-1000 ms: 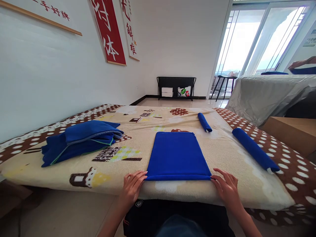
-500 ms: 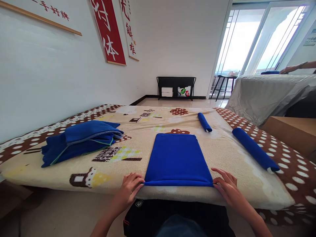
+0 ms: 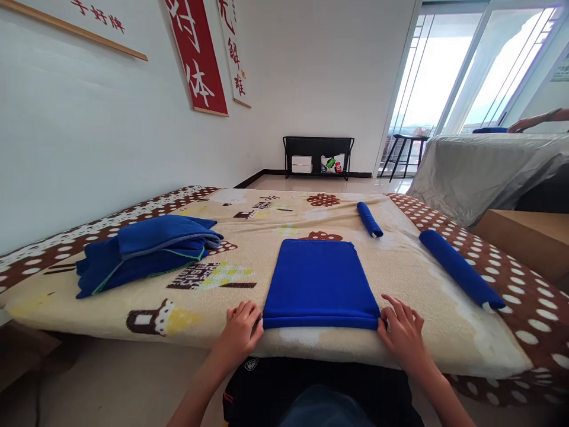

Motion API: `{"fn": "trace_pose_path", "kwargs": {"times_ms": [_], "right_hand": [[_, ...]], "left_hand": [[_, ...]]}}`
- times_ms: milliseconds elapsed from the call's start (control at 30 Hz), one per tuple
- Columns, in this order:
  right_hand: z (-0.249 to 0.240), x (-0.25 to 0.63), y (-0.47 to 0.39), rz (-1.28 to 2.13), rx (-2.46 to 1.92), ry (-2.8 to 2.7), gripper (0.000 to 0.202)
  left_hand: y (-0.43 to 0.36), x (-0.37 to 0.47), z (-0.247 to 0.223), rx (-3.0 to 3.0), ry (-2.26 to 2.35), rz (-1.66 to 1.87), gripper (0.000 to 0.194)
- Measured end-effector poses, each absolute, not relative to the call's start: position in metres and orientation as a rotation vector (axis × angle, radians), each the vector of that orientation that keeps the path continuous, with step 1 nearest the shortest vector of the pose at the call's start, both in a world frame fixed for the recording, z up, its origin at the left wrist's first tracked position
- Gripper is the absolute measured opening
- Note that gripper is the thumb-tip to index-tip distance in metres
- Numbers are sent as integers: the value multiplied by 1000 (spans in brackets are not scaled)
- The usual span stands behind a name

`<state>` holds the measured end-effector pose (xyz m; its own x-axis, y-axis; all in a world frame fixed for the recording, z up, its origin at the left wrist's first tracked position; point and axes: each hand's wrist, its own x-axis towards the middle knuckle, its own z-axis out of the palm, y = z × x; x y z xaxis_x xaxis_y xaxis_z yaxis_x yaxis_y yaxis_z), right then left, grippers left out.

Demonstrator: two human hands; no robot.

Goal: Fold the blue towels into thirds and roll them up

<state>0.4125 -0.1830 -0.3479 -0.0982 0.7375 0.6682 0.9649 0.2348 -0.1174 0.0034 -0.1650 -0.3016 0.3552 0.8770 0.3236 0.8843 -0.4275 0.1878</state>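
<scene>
A flat blue towel lies in front of me, its near edge turned over into a narrow roll. My left hand pinches the left end of that roll, fingers curled. At the right end, my right hand grips the roll between thumb and finger, with the other fingers raised. Two rolled blue towels lie to the right: a short roll farther back and a longer roll nearer. On the left rests a loose pile of blue cloths, one with green edging.
Under the towels is a cream patterned blanket over a brown dotted cover. A cardboard box and a sheet-covered surface stand at right, where another person's hand touches blue cloth. A black rack stands by the far wall.
Both hands have moved slightly forward, turning the towel's near edge over a bit further. The roll is thicker and lies farther from me. The camera view has shifted a little.
</scene>
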Motion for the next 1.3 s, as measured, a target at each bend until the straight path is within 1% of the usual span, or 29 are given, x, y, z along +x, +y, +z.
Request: {"fn": "trace_pose_path", "kwargs": {"times_ms": [67,167,233,300,433,500,600,767,867,967,1067,1167,1233,1300], "right_hand": [[-349,401,-183,-518,-1544,-1770,10],[-352,380,-186,-517,-1448,-1752,22],[-352,365,-188,-461,-1359,-1809,24],[-350,350,-189,-378,-1278,-1858,21],[-344,332,-186,-300,-1166,-1955,21],[-344,334,-185,-315,-1169,-1989,24],[-349,351,-186,-339,-1217,-1989,27],[-363,386,-193,-337,-1248,-1984,37],[-368,386,-196,-369,-1271,-1972,44],[-366,367,-197,-406,-1272,-1933,54],[-359,338,-198,-344,-1170,-2010,59],[-351,312,-199,-229,-1047,-2144,60],[-348,304,-198,-204,-1044,-2178,59],[-349,307,-195,-223,-1090,-2173,57]], "left_hand": [[-166,16,-308,-2363,-1670,-706,13],[-170,48,-315,-2147,-1625,-855,26],[-172,73,-317,-2157,-1559,-924,28],[-174,98,-318,-2239,-1474,-968,27],[-172,129,-321,-2437,-1211,-965,28],[-170,129,-325,-2495,-1091,-983,31],[-167,110,-333,-2503,-1040,-1026,35],[-169,59,-352,-2435,-1083,-1014,46],[-173,45,-359,-2360,-1175,-976,50],[-176,54,-358,-2268,-1254,-973,51],[-177,81,-354,-2348,-1157,-993,53],[-176,110,-351,-2495,-964,-1045,58],[-175,121,-349,-2534,-956,-1050,58],[-174,120,-347,-2557,-1002,-980,55]]}}
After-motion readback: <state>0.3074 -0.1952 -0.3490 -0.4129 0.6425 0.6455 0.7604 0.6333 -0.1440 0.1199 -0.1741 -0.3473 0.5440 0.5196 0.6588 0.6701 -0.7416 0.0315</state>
